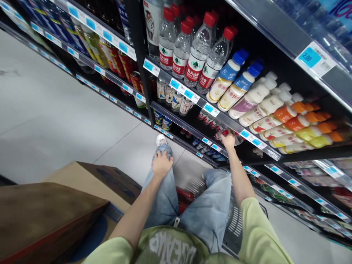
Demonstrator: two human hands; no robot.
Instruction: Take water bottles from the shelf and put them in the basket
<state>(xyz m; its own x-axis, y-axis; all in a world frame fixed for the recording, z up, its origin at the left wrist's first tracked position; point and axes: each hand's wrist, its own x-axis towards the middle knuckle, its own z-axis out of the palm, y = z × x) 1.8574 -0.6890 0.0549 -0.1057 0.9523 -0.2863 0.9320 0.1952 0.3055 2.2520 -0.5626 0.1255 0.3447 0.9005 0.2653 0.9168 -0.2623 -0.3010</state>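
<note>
My right hand reaches into a lower shelf, its fingers closed around a small clear water bottle with a red label, partly hidden by the fingers and the shelf above. Several similar water bottles stand in a row beside it. My left hand lies on my bent knee in light blue jeans, fingers spread and holding nothing.
Above my right hand, a shelf holds water bottles with red caps and milk drink bottles. Cardboard boxes stand at the lower left. A grey shopping basket sits beneath me. Price-tag rails edge the shelves.
</note>
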